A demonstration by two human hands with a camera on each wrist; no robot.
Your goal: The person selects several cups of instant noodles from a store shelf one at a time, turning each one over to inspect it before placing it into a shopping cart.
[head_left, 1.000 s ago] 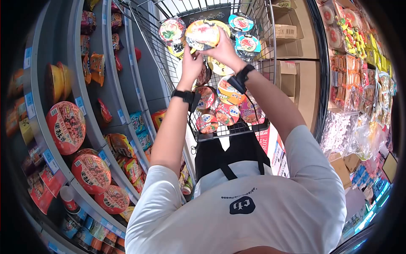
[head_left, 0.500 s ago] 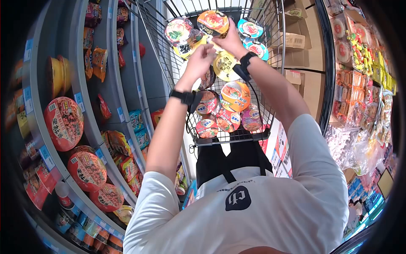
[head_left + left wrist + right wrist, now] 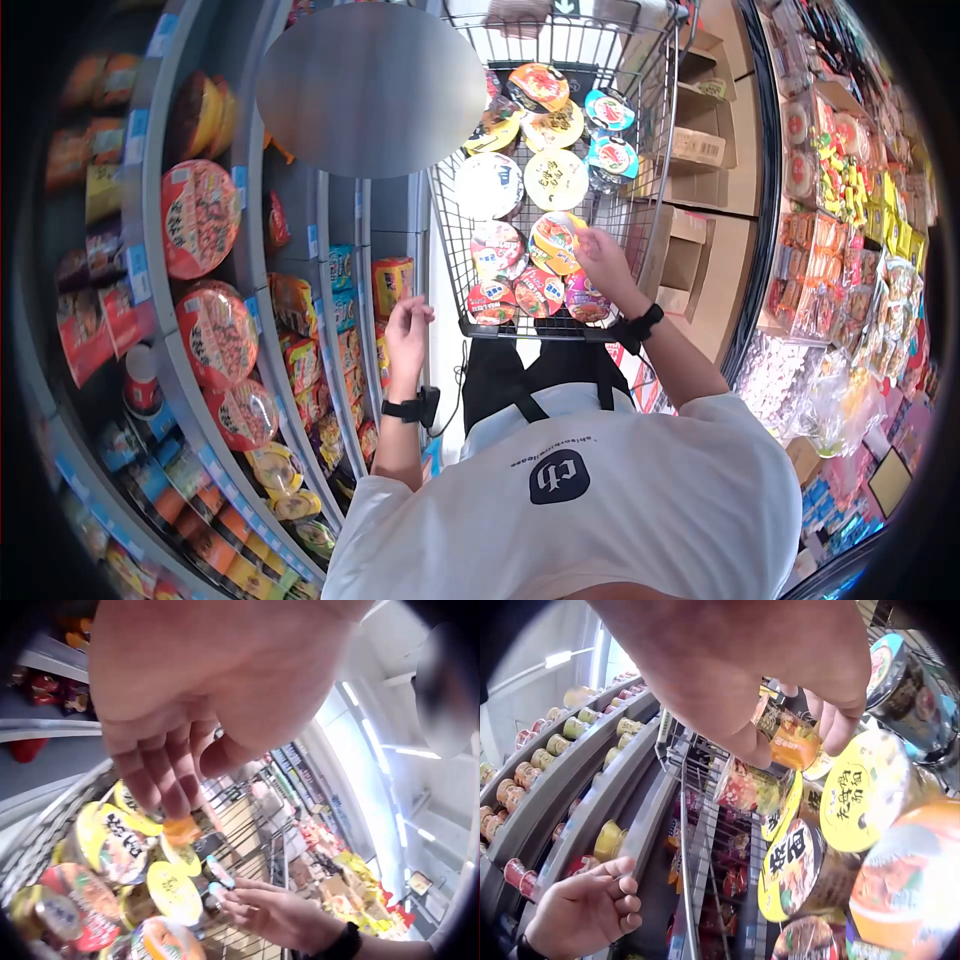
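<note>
Neither of my hands grips anything: my right hand hovers with its fingers loosely spread, and my left hand hangs with its fingers lightly curled around nothing. The right hand is over the near end of the silver wire shopping cart, just above the round orange-lidded noodle bowl that lies in the pile there; I cannot tell whether my fingertips touch its lid. Just near of it sit three round red-lidded noodle bowls in a row against the cart's near wall. Farther along the cart lie a round yellow-lidded noodle bowl and a round white-lidded bowl side by side, and at the far end an orange-lidded bowl with round blue-lidded bowls to its right. In the right wrist view, yellow-lidded bowls with black lettering are stacked tilted right under my palm. My left hand is well apart from the cart, out to its left, near the curved grey shop shelves. Those shelves carry big round red-lidded noodle bowls and bright snack bags. To the right of the cart stand brown cardboard boxes, and farther right a rack of packaged goods.
</note>
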